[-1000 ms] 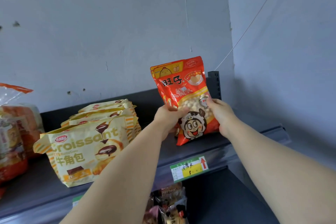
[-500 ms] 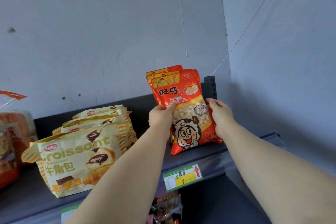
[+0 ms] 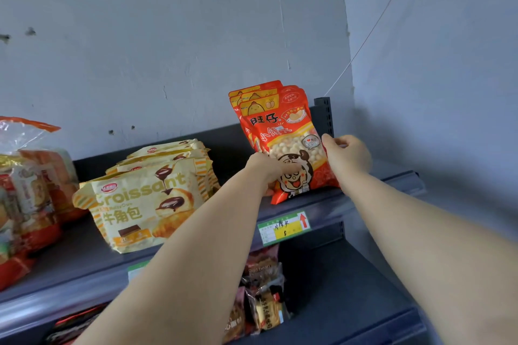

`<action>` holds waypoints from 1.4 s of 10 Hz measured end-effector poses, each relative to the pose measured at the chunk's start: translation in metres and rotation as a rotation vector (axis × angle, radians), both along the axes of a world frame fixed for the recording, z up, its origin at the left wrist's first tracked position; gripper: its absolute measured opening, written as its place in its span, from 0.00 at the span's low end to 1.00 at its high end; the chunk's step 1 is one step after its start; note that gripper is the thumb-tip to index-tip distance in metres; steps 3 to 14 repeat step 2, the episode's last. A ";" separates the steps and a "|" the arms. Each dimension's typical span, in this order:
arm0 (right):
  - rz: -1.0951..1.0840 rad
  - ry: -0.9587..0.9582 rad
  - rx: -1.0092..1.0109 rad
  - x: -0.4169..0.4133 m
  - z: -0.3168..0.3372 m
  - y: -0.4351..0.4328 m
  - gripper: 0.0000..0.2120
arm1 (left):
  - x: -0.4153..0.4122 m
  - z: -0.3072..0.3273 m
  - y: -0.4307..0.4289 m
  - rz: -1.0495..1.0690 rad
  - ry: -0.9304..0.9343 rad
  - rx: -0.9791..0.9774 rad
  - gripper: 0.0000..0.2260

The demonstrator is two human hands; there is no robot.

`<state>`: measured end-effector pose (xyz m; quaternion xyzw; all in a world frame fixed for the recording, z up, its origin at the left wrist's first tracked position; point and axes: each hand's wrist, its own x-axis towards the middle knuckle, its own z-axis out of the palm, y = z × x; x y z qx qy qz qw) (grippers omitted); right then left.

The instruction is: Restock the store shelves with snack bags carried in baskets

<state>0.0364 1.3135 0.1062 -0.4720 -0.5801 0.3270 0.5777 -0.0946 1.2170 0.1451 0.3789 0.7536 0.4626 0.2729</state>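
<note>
Upper shelf (image 3: pixel 364 200), far right end: three red snack bags (image 3: pixel 290 145) stand upright in a stack, just beside the shelf's upright post (image 3: pixel 325 117). Left hand (image 3: pixel 270 169) grips the front bag's lower left, fingers curled across its face. Right hand (image 3: pixel 349 154) is at the bag's right edge, thumb touching it, fingers curled; whether it pinches cannot be told. Croissant bags (image 3: pixel 145 202) stand to the left. Price tag (image 3: pixel 284 227) is on the shelf's near edge.

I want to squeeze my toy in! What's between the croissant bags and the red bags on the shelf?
Head view: only bare dark shelf lies between the croissant bags and the red bags, where the left hand grips the red bags' edge.
</note>
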 end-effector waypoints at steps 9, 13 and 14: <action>0.065 -0.227 0.113 0.008 -0.014 -0.041 0.07 | 0.010 -0.003 -0.026 0.148 0.124 0.118 0.21; 0.065 -0.227 0.113 0.008 -0.014 -0.041 0.07 | 0.010 -0.003 -0.026 0.148 0.124 0.118 0.21; 0.065 -0.227 0.113 0.008 -0.014 -0.041 0.07 | 0.010 -0.003 -0.026 0.148 0.124 0.118 0.21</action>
